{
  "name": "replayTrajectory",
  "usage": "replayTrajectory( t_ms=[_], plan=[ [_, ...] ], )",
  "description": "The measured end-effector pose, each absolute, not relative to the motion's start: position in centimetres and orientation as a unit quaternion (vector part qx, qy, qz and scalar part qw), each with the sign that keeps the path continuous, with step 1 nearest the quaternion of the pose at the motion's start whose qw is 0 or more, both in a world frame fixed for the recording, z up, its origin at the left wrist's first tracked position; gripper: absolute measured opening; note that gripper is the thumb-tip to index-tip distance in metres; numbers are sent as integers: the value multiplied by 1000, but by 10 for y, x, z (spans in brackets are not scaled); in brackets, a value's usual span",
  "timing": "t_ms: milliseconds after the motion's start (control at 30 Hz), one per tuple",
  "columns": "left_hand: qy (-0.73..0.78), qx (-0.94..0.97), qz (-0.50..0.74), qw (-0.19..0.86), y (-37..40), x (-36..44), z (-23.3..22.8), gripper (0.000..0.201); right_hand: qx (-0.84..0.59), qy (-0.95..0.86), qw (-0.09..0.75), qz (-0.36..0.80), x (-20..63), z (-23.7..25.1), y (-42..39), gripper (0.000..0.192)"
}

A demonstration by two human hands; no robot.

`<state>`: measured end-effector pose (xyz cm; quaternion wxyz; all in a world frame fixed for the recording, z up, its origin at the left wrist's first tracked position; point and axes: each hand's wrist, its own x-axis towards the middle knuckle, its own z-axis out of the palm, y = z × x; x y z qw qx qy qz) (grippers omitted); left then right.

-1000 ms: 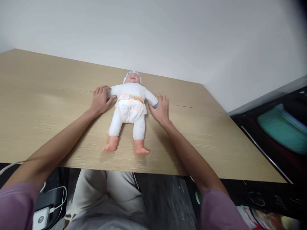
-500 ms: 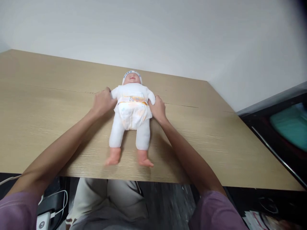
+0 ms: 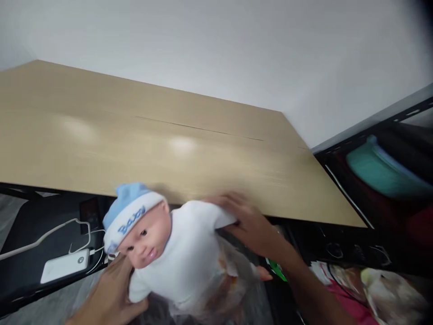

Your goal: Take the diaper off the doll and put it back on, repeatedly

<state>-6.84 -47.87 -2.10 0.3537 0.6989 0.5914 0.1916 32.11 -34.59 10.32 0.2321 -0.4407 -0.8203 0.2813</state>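
— While I hold the baby doll [image 3: 179, 257] off the table [image 3: 203, 153], where do you see it?

— Below the near edge, head tilted left; my left hand [image 3: 111, 293] is cupped under its shoulder; my right hand [image 3: 250, 225] is closed over its arm, just at the table's edge.

— Room to move?

— Wide bare tabletop behind; a power bank [image 3: 64, 266] with cables lies left; a dark shelf [image 3: 379, 180] crowds the right.

A plain room in a home or small office: a long wood-grain surface [image 3: 203, 149] against a bare white wall [image 3: 216, 49], a white power bank [image 3: 64, 266] with cables on the near left, dark shelving [image 3: 382, 180] holding folded cloth at right.
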Motion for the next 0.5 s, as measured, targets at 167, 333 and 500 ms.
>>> replayTrajectory(
  t_ms=[167,333,500],
  plan=[
    [645,668,123,350,-524,-97,-35,41,-423,-815,209,338,271,27,-376,43],
    [645,669,76,362,-509,-96,-30,42,-467,-771,212,376,253,-56,-350,47],
    [630,735,67,242,-499,-99,-30,53,-493,-727,281,386,276,-75,-371,27]
  ],
)
